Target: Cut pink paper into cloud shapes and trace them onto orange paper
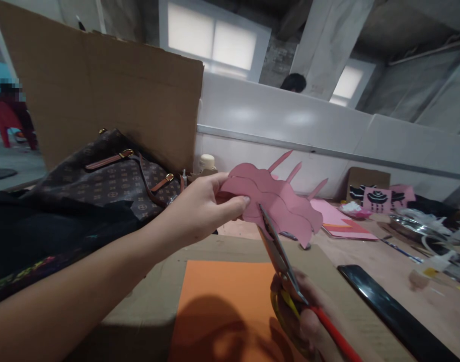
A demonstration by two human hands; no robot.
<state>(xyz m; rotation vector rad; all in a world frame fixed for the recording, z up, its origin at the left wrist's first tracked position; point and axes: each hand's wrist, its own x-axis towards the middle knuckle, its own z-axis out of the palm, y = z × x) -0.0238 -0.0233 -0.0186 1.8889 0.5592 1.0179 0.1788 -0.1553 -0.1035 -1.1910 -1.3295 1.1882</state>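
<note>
A pink paper cut-out [279,193] with wavy edges and thin strips on its upper side is raised above the work surface. My left hand [211,203] pinches its left end between thumb and fingers. At the lower right, my right hand [313,317] is closed round scissors [277,251] with yellow and red on the handles. The scissor blades point up and left, and their tips meet the lower edge of the paper. An orange sheet [218,296] lies beneath on brown cardboard [154,296].
A patterned handbag [120,176] and dark cloth [56,241] are at left, before an upright cardboard panel [120,95]. A black phone-like object [388,311], pink sheets [343,221] and a metal bowl [414,226] lie at right. A person's head [294,82] shows behind the white partition.
</note>
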